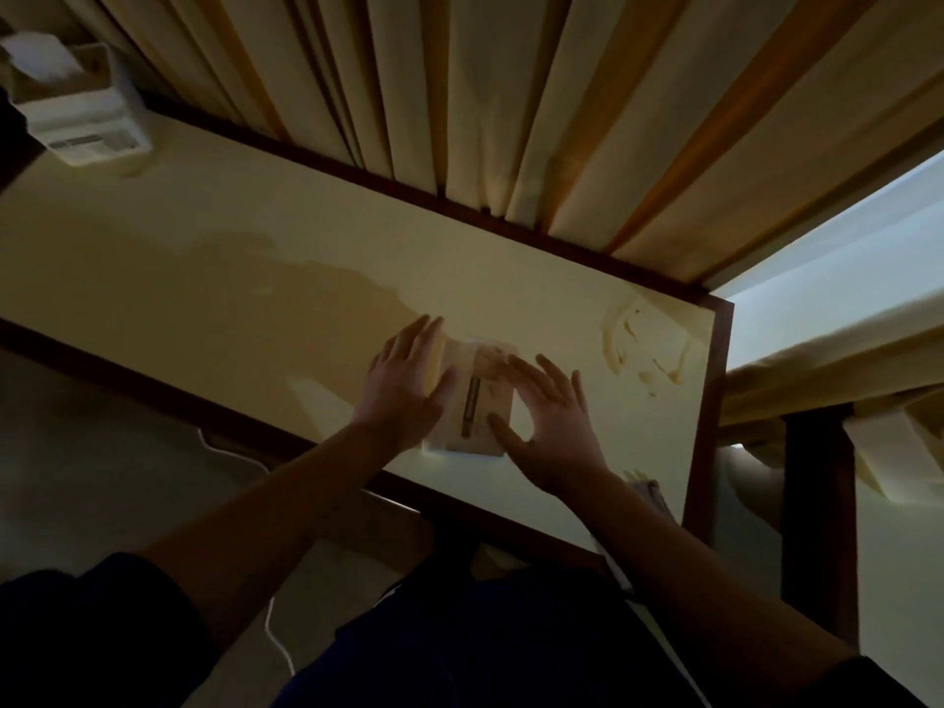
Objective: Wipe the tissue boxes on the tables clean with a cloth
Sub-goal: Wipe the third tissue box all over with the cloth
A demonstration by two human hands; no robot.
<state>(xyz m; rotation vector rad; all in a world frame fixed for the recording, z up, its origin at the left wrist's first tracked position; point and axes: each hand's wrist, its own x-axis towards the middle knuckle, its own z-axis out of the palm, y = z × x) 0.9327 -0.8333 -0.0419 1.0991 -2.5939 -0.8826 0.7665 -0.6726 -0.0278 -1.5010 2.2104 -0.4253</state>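
A pale tissue box (477,401) with a dark strip along its top stands on the cream table (230,258) near the front edge. My left hand (406,383) lies against the box's left side, fingers straight. My right hand (549,424) hovers at the box's right side with fingers spread; whether it touches the box is unclear. A greyish cloth (651,495) lies on the table just behind my right forearm, mostly hidden by the arm. A second tissue box (76,102), white with a tissue sticking up, stands at the table's far left corner.
Yellow curtains (511,104) hang along the table's far edge. Smears (646,350) mark the tabletop near its right end, which has a dark wooden rim (712,401). A bed (843,370) lies to the right. A white cable (278,636) runs over the floor below.
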